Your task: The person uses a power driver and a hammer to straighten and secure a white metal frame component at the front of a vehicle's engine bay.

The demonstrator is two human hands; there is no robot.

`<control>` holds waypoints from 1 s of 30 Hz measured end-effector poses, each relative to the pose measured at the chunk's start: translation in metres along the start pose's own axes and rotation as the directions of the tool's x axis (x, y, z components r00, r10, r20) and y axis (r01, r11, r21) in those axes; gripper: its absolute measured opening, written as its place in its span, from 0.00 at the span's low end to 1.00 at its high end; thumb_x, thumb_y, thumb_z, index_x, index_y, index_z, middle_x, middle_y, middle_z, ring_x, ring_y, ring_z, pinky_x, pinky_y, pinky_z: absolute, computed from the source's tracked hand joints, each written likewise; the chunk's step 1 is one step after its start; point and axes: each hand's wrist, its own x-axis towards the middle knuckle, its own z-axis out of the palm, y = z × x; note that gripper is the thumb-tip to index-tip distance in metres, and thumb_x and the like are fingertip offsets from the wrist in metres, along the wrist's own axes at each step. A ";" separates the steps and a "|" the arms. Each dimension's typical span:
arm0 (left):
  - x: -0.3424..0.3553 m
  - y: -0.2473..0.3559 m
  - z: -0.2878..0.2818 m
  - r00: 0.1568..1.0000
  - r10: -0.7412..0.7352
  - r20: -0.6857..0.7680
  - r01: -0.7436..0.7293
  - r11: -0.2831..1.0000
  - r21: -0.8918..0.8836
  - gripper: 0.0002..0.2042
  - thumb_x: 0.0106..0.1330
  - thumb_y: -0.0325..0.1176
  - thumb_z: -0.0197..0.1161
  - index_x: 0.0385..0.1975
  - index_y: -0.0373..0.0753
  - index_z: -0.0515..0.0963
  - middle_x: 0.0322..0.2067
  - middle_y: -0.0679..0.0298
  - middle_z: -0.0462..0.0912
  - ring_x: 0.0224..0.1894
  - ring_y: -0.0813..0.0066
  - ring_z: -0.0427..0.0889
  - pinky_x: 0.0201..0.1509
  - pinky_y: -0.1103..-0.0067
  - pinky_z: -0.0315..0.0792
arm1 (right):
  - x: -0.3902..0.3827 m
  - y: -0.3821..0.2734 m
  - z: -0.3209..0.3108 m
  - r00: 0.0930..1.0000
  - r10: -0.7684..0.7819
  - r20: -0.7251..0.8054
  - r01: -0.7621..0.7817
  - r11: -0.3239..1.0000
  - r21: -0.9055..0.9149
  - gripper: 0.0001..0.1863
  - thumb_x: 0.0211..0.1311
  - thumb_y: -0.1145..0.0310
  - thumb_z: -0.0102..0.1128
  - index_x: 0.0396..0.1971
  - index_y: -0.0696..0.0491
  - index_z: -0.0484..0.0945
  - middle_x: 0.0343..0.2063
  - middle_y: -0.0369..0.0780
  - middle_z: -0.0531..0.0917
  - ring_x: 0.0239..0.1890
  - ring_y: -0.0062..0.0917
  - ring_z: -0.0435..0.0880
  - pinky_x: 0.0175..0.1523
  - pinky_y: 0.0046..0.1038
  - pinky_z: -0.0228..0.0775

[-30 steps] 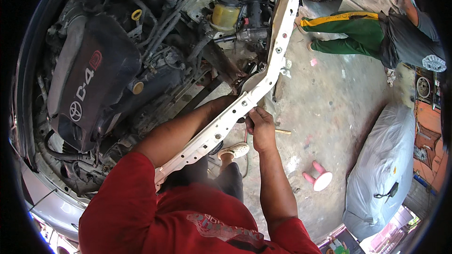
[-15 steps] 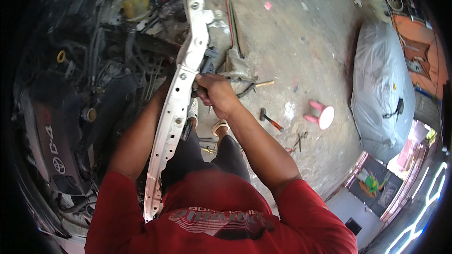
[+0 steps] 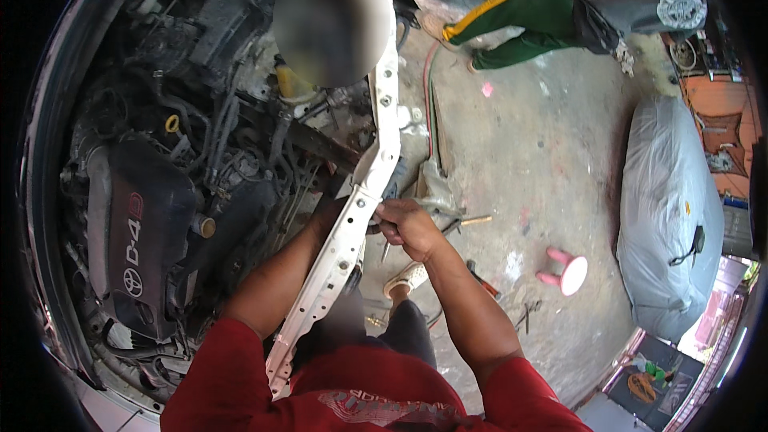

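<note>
A long white metal car crossmember (image 3: 328, 256) with several holes and bolts runs up from near my body along the front of an engine bay. My right hand (image 3: 410, 228) is on its right side, its fingers curled closed at the beam's edge. Whatever those fingers pinch is too small and shaded to make out. Reaching under the beam from the engine side is my left hand (image 3: 330, 212); its fingers are hidden behind the metal. Dark parts show beneath the beam between both hands.
A black engine cover (image 3: 148, 232) lies to the left among hoses. On the concrete floor are a hammer (image 3: 482, 280), a pink stool (image 3: 566, 272) and a red-green hose (image 3: 430, 104). Another person in green trousers (image 3: 524, 28) is at the far right; a covered car (image 3: 672, 224) stands right.
My view has shifted, so the beam and hands appear lower and further right. More of the other person and the engine bay shows. Both hands stay at the same part of the beam.
</note>
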 end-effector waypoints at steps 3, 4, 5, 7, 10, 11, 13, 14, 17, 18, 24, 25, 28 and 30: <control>-0.001 -0.001 0.002 1.000 -0.003 0.015 0.003 0.999 -0.040 0.17 0.67 0.43 0.64 0.50 0.39 0.78 0.38 0.65 0.82 0.38 0.76 0.83 0.42 0.77 0.80 | 0.002 -0.004 -0.004 0.996 0.065 0.059 -0.070 0.994 0.081 0.14 0.72 0.63 0.55 0.28 0.56 0.76 0.13 0.29 0.64 0.14 0.14 0.55 0.20 0.20 0.44; -0.002 -0.002 0.003 1.000 -0.003 0.020 0.004 0.998 -0.055 0.17 0.67 0.43 0.64 0.50 0.39 0.78 0.38 0.65 0.83 0.38 0.76 0.83 0.43 0.77 0.80 | 0.002 -0.004 -0.003 0.994 0.084 0.073 -0.092 0.988 0.122 0.14 0.72 0.63 0.55 0.28 0.57 0.76 0.13 0.29 0.64 0.14 0.14 0.55 0.20 0.20 0.44; -0.004 -0.001 0.005 1.000 0.001 0.018 0.000 0.998 -0.065 0.17 0.67 0.43 0.64 0.50 0.39 0.78 0.38 0.66 0.83 0.38 0.76 0.83 0.43 0.78 0.80 | 0.002 -0.003 -0.001 0.990 0.106 0.091 -0.120 0.979 0.167 0.14 0.72 0.63 0.54 0.29 0.57 0.75 0.13 0.29 0.64 0.14 0.14 0.55 0.19 0.20 0.44; -0.007 0.001 0.010 1.000 0.016 0.010 -0.015 0.997 -0.080 0.17 0.66 0.42 0.65 0.49 0.39 0.78 0.38 0.66 0.83 0.38 0.77 0.83 0.43 0.78 0.80 | 0.001 -0.003 0.002 1.000 0.017 -0.010 -0.018 0.999 -0.038 0.14 0.73 0.63 0.54 0.29 0.57 0.77 0.15 0.30 0.67 0.16 0.14 0.59 0.22 0.20 0.49; -0.017 0.006 0.016 0.998 0.011 -0.058 -0.016 0.996 -0.084 0.17 0.66 0.41 0.66 0.49 0.39 0.79 0.37 0.66 0.83 0.38 0.78 0.83 0.43 0.79 0.79 | 0.002 0.006 -0.003 0.968 -0.248 -0.043 0.188 0.825 -0.532 0.15 0.73 0.64 0.55 0.29 0.59 0.81 0.17 0.30 0.71 0.21 0.14 0.65 0.27 0.21 0.56; -0.020 0.004 0.012 0.995 -0.004 -0.097 -0.002 0.998 -0.056 0.17 0.65 0.41 0.66 0.49 0.39 0.79 0.37 0.66 0.83 0.38 0.78 0.83 0.43 0.79 0.79 | 0.003 0.009 -0.002 0.954 -0.297 -0.026 0.224 0.771 -0.596 0.15 0.72 0.64 0.55 0.30 0.59 0.81 0.17 0.30 0.71 0.21 0.14 0.65 0.27 0.21 0.57; -0.019 -0.009 -0.015 0.981 -0.121 -0.153 0.129 0.991 0.042 0.19 0.62 0.45 0.69 0.47 0.41 0.80 0.34 0.68 0.83 0.33 0.81 0.82 0.37 0.81 0.78 | 0.005 0.013 -0.001 0.926 -0.378 0.018 0.284 0.662 -0.693 0.15 0.72 0.64 0.56 0.30 0.59 0.81 0.17 0.30 0.71 0.21 0.15 0.66 0.28 0.22 0.59; -0.021 -0.011 -0.017 0.980 -0.145 -0.134 0.149 0.989 0.023 0.19 0.62 0.46 0.69 0.47 0.42 0.80 0.34 0.69 0.83 0.32 0.81 0.82 0.36 0.81 0.78 | 0.000 0.006 0.004 0.925 -0.379 0.017 0.278 0.647 -0.710 0.14 0.71 0.63 0.58 0.31 0.60 0.80 0.17 0.31 0.73 0.22 0.16 0.69 0.30 0.24 0.63; -0.028 -0.001 -0.003 0.964 -0.207 -0.166 0.211 0.977 0.010 0.19 0.61 0.48 0.70 0.45 0.42 0.81 0.30 0.69 0.83 0.28 0.81 0.82 0.30 0.79 0.77 | -0.006 0.000 0.000 0.909 -0.415 0.025 0.263 0.527 -0.808 0.13 0.69 0.64 0.59 0.33 0.59 0.80 0.18 0.40 0.78 0.22 0.27 0.75 0.33 0.29 0.68; -0.027 -0.003 -0.005 0.963 -0.204 -0.179 0.217 0.974 0.060 0.19 0.61 0.48 0.70 0.45 0.42 0.81 0.29 0.68 0.83 0.27 0.80 0.82 0.30 0.79 0.77 | -0.006 -0.002 -0.002 0.884 -0.460 0.078 0.295 0.421 -0.858 0.12 0.68 0.65 0.59 0.33 0.59 0.80 0.21 0.45 0.80 0.25 0.35 0.78 0.34 0.33 0.69; -0.019 -0.001 0.004 0.968 -0.240 -0.076 0.216 0.947 -0.237 0.16 0.62 0.43 0.67 0.43 0.39 0.80 0.31 0.63 0.83 0.29 0.73 0.83 0.34 0.73 0.80 | -0.004 0.003 -0.013 0.764 -0.602 0.234 0.386 0.135 -0.913 0.10 0.65 0.64 0.56 0.32 0.56 0.77 0.27 0.50 0.81 0.32 0.50 0.81 0.36 0.46 0.72; -0.019 -0.003 0.004 0.970 -0.232 -0.068 0.211 0.949 -0.233 0.16 0.63 0.43 0.67 0.43 0.39 0.80 0.31 0.63 0.83 0.29 0.73 0.83 0.33 0.74 0.80 | 0.000 0.007 -0.015 0.749 -0.602 0.278 0.383 0.051 -0.922 0.11 0.66 0.62 0.57 0.32 0.55 0.77 0.28 0.49 0.81 0.32 0.48 0.81 0.36 0.46 0.72; -0.020 -0.007 -0.002 0.979 -0.192 -0.067 0.175 0.964 -0.200 0.16 0.63 0.43 0.67 0.43 0.39 0.80 0.30 0.63 0.83 0.29 0.73 0.83 0.33 0.74 0.80 | -0.009 -0.002 0.001 0.716 -0.640 0.279 0.377 0.018 -0.926 0.12 0.66 0.62 0.57 0.32 0.56 0.77 0.27 0.47 0.81 0.32 0.46 0.82 0.35 0.45 0.72; -0.016 -0.011 -0.001 0.984 -0.177 -0.035 0.167 0.967 -0.193 0.16 0.63 0.43 0.67 0.42 0.39 0.80 0.30 0.64 0.83 0.28 0.73 0.82 0.32 0.74 0.79 | 0.001 0.012 -0.010 0.619 -0.708 0.341 0.456 -0.030 -0.890 0.10 0.64 0.64 0.59 0.32 0.56 0.77 0.26 0.47 0.80 0.31 0.47 0.81 0.35 0.45 0.72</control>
